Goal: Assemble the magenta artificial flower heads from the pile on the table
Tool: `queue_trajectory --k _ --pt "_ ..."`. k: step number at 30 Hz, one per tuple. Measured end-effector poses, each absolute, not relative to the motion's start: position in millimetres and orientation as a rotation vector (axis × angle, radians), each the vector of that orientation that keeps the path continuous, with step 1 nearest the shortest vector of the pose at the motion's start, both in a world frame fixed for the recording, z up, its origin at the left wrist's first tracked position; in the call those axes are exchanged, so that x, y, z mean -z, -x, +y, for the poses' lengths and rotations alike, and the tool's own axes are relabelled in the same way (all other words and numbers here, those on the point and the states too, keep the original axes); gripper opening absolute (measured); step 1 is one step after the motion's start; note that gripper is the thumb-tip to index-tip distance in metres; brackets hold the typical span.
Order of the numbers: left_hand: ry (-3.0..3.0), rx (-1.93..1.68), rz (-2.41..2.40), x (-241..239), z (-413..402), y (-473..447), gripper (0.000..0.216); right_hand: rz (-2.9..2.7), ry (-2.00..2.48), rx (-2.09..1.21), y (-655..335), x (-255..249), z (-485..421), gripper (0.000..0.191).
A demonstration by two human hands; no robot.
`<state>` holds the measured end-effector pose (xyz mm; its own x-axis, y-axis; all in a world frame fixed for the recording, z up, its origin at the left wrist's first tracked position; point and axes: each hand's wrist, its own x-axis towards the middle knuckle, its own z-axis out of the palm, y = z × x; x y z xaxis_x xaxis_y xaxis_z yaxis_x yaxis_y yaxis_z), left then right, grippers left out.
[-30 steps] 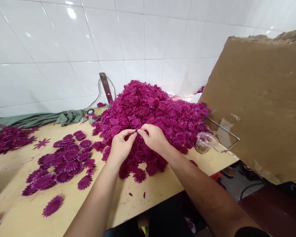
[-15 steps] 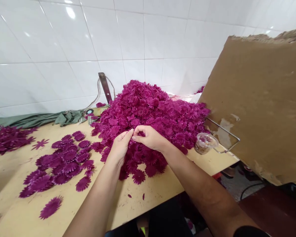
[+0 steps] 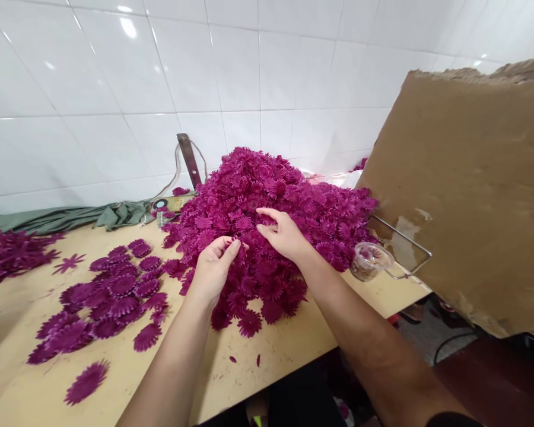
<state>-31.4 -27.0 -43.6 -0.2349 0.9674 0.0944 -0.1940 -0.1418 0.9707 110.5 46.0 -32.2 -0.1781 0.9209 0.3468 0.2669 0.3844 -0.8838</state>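
Note:
A tall heap of magenta fabric flower pieces (image 3: pixel 271 207) rises on the pale wooden table (image 3: pixel 271 350) against the tiled wall. My left hand (image 3: pixel 214 267) hovers at the front of the heap, its fingertips pinched on a small magenta flower piece (image 3: pixel 237 242). To the right of it, my right hand (image 3: pixel 282 234) lies on the heap with fingers stretched out and apart, touching the flowers and holding nothing that I can see.
Flat magenta flower pieces (image 3: pixel 111 296) lie spread left of the heap, more (image 3: pixel 13 252) at the far left. A small clear plastic cup (image 3: pixel 370 260) and a wire frame (image 3: pixel 400 249) stand at the right. A big cardboard sheet (image 3: pixel 471 190) leans there. Green cloth (image 3: pixel 71 216) lies along the wall.
My hands were pinched together on one flower piece; now they have parted. The right hand moved up and right onto the heap and opened. The left keeps the piece.

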Motion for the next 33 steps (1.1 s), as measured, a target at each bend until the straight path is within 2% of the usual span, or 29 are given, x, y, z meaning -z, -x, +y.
queue_trajectory --k 4,7,12,14,16,20,22,29,33 --pt "-1.021 -1.575 1.221 45.9 -19.6 27.2 0.039 -1.903 0.927 -0.758 -105.5 23.0 18.4 0.018" --pt "-1.055 -1.56 1.248 48.6 -14.6 24.2 0.041 -1.951 0.916 -0.827 -101.7 25.2 12.9 0.018" --pt "-0.888 -1.483 1.201 50.3 -14.0 20.6 0.045 -1.875 0.84 -1.333 -97.1 33.6 21.1 0.014" --pt "-0.846 -1.452 1.149 49.3 -16.5 21.4 0.044 -1.842 0.827 -1.435 -97.0 35.7 24.1 0.013" --pt "-0.858 -1.44 1.094 47.9 -19.3 23.4 0.042 -1.811 0.896 -1.326 -97.9 37.2 26.1 0.013" --pt "-0.96 -1.501 1.094 47.6 -21.1 27.8 0.04 -1.785 1.002 -0.776 -101.8 35.9 23.3 0.008" --pt "-0.981 -1.524 1.142 49.1 -20.0 29.4 0.04 -1.788 0.971 -0.634 -103.2 32.3 17.3 0.004" --pt "-1.071 -1.487 1.319 52.0 -14.8 29.8 0.042 -1.937 0.9 -0.584 -98.8 27.2 7.5 0.017" --pt "-1.004 -1.497 1.291 50.7 -14.1 26.8 0.047 -1.965 0.847 -0.902 -97.6 32.5 18.8 0.011"
